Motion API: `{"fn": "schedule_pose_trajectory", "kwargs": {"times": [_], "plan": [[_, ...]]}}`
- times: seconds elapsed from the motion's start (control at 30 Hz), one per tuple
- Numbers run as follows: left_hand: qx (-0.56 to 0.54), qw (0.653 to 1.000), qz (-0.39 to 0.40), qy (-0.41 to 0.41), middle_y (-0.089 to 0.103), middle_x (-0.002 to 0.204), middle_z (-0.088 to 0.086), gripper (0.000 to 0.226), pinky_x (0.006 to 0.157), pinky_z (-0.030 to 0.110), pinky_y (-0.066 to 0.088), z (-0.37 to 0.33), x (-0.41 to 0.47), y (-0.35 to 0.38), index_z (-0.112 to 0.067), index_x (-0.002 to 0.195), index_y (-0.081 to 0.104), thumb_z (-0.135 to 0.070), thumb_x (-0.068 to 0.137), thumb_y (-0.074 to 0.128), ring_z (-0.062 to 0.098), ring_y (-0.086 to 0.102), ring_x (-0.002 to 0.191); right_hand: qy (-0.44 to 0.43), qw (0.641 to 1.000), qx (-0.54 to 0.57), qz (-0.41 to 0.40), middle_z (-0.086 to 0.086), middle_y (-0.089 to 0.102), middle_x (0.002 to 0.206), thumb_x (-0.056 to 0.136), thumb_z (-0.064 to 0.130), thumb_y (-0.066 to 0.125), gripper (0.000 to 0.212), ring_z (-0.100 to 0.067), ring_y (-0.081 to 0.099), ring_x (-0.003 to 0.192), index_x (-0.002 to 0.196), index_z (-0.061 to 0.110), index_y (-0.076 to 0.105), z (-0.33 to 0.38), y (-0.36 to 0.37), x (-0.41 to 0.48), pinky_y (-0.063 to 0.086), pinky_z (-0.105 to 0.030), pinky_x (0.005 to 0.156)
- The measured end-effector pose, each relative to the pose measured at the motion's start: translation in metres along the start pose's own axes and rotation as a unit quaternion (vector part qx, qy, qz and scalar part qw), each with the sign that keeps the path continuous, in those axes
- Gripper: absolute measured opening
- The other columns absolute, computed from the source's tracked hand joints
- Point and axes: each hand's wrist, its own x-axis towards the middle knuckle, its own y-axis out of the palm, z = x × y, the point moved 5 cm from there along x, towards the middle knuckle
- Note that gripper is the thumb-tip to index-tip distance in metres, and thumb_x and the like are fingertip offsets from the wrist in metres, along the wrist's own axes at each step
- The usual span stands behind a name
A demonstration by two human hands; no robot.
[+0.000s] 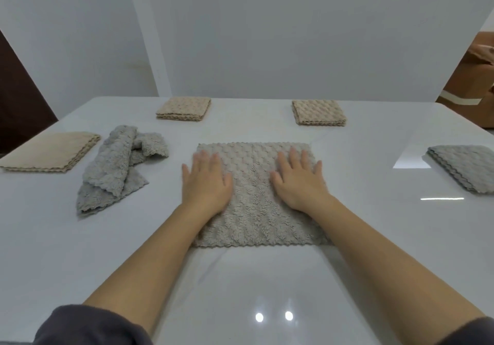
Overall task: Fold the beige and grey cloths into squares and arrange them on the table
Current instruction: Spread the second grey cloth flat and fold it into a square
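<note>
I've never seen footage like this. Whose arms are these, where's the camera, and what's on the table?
No machine here: a person wears a camera on the head, so you look down at their own arms. The left hand and right hand press flat on a spread cloth on the white table; nothing is gripped. Beside it lies a crumpled grey cloth. Already folded: a near beige square at far left, a left beige square and right beige square at the back, a grey square at right.
</note>
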Motion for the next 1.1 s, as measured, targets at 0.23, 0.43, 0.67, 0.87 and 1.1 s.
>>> {"fn": "schedule_pose_trajectory", "kwargs": {"times": [0.23,0.43,0.67,0.87,1.1], "plan": [[0.004,0.999,-0.005,-0.045,0.003,0.164,0.007,0.061,0.12,0.052,-0.002,0.034,-0.022,0.0,-0.016,0.155,0.012,-0.042,0.1,0.02,0.024,0.0,0.15,0.023,1.0,0.007,0.007,-0.003,-0.006,0.164,0.101,0.051,0.013,0.062,-0.028,-0.009,0.15,0.156,0.023,0.002,-0.017,0.003,-0.021,-0.007,-0.058,0.117],[-0.008,0.993,0.032,0.116,-0.012,0.162,-0.007,0.062,0.119,0.047,-0.011,-0.004,-0.058,0.008,-0.027,0.156,0.0,-0.052,0.101,0.014,0.011,-0.014,0.148,-0.095,0.995,0.004,0.008,0.005,-0.009,0.163,0.101,0.053,0.014,0.061,-0.022,-0.012,0.149,0.156,0.029,0.001,0.018,0.015,-0.049,-0.01,-0.056,0.117],[0.011,0.997,-0.041,0.07,0.013,0.162,0.003,0.065,0.119,0.052,-0.004,0.066,-0.073,-0.015,-0.019,0.153,0.023,-0.055,0.099,0.02,0.018,0.005,0.15,-0.027,0.999,0.002,-0.027,0.0,0.004,0.163,0.101,0.05,0.019,0.059,-0.025,-0.002,0.15,0.154,0.025,0.013,-0.051,-0.004,-0.073,-0.003,-0.057,0.117],[-0.11,0.94,-0.069,0.314,0.053,0.09,-0.018,0.026,0.076,0.022,0.042,0.026,-0.113,-0.036,-0.028,0.089,0.06,-0.053,0.084,0.056,0.002,0.05,0.086,-0.199,0.97,0.096,-0.1,0.012,0.054,0.104,0.086,0.06,0.047,0.044,-0.011,0.052,0.099,0.11,0.026,0.058,-0.015,-0.019,-0.11,0.04,-0.03,0.089],[-0.075,0.94,-0.096,0.319,0.058,0.092,-0.017,0.01,0.064,0.026,0.049,0.02,-0.121,-0.033,-0.027,0.094,0.06,-0.02,0.088,0.063,0.003,0.053,0.086,-0.206,0.969,0.099,-0.097,0.017,0.056,0.093,0.08,0.034,0.062,0.018,-0.008,0.053,0.092,0.098,0.032,0.06,-0.011,-0.02,-0.117,0.045,-0.025,0.075]]}}
